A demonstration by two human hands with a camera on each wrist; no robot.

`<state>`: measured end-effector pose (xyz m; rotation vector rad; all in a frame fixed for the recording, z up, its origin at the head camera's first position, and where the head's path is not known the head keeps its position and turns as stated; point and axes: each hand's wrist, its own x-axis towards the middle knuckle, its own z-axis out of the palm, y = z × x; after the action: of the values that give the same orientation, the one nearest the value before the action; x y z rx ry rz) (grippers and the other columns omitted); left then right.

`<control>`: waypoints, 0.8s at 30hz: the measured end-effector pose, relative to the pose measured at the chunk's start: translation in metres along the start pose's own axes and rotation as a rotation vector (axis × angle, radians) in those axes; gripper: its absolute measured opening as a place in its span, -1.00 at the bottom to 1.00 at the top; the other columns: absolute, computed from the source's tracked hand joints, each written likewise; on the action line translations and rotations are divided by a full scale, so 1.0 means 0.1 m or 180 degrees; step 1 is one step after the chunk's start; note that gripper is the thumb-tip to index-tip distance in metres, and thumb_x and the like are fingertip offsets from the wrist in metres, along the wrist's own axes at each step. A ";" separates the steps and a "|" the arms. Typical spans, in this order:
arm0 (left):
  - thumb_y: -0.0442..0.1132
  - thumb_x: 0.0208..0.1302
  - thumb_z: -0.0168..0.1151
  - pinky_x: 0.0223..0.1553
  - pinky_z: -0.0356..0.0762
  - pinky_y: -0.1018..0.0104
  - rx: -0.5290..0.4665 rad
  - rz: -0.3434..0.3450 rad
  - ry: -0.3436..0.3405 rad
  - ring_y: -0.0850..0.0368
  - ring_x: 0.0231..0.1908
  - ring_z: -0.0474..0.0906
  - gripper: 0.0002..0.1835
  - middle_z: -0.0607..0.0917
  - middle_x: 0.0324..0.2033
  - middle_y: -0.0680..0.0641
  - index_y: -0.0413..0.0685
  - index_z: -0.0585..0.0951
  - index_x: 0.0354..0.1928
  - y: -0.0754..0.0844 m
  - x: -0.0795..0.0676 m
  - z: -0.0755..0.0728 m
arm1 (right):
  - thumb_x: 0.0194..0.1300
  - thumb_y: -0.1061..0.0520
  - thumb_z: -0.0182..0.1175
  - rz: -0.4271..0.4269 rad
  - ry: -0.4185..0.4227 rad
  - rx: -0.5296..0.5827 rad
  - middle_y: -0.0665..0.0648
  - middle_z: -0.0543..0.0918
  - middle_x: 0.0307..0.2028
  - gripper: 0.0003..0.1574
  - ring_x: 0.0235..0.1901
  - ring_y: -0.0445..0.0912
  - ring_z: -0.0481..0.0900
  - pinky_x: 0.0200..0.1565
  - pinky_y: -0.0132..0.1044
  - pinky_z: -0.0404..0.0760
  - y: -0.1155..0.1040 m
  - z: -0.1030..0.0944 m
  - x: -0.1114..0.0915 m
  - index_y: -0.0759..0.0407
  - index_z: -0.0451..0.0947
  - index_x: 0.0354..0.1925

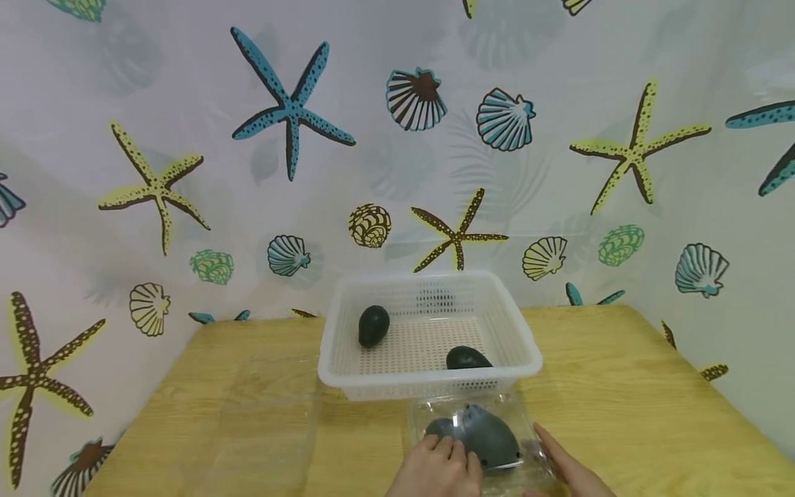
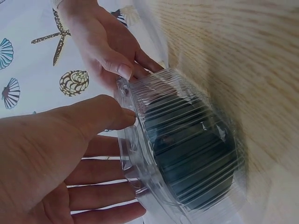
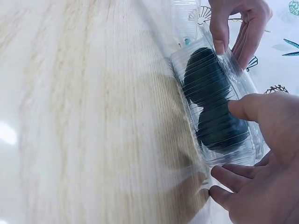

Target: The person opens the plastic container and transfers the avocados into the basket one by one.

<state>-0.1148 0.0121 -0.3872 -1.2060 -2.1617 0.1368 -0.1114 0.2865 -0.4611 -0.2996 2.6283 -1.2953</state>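
A clear plastic clamshell box with ribbed sides stands on the table, two dark green avocados inside it. Its lid lies over the fruit. Along the near left part of the lid, my left hand presses with its fingers, and its thumb touches the rim. My right hand holds the box's right end: thumb against the rim, fingers low on the end wall. The wrist views show the avocados lying side by side through the plastic.
Just behind the box is a white plastic basket with two more avocados, one at the left and one near the front. Transparent plastic packaging lies left on the wooden table. A patterned curtain hangs behind.
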 end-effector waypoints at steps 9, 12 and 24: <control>0.14 0.44 -0.01 -0.46 0.57 0.51 0.0009 0.0302 -0.0359 0.27 -0.40 0.70 -0.55 0.79 -0.39 0.06 0.06 0.77 -0.26 -0.04 0.03 -0.06 | 0.29 0.01 0.33 -0.0001 0.0134 -0.0136 0.60 0.16 0.40 0.18 0.25 -0.18 0.43 0.04 -0.39 0.53 -0.12 0.04 -0.07 0.45 -0.17 0.52; 0.18 0.49 -0.12 -0.34 0.64 0.49 0.0007 0.0441 -0.0519 0.24 -0.27 0.74 -0.47 0.80 -0.25 0.03 0.04 0.76 -0.09 -0.05 0.02 -0.07 | 0.29 0.00 0.33 -0.0036 0.0147 -0.0237 0.59 0.18 0.40 0.18 0.25 -0.14 0.44 0.02 -0.40 0.52 -0.10 0.04 -0.07 0.45 -0.15 0.52; 0.10 0.45 0.00 -0.50 0.60 0.55 0.0041 0.0094 0.0055 0.25 -0.35 0.73 -0.55 0.80 -0.36 0.04 0.04 0.80 -0.26 0.05 -0.06 0.02 | 0.27 -0.04 0.32 0.0312 0.0169 0.0202 0.54 0.23 0.40 0.22 0.32 0.33 0.34 0.18 0.23 0.47 -0.25 0.09 -0.06 0.45 -0.18 0.51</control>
<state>-0.1106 0.0107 -0.3937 -1.2277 -2.1258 0.1520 -0.1006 0.2666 -0.4465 -0.1267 2.6029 -1.3689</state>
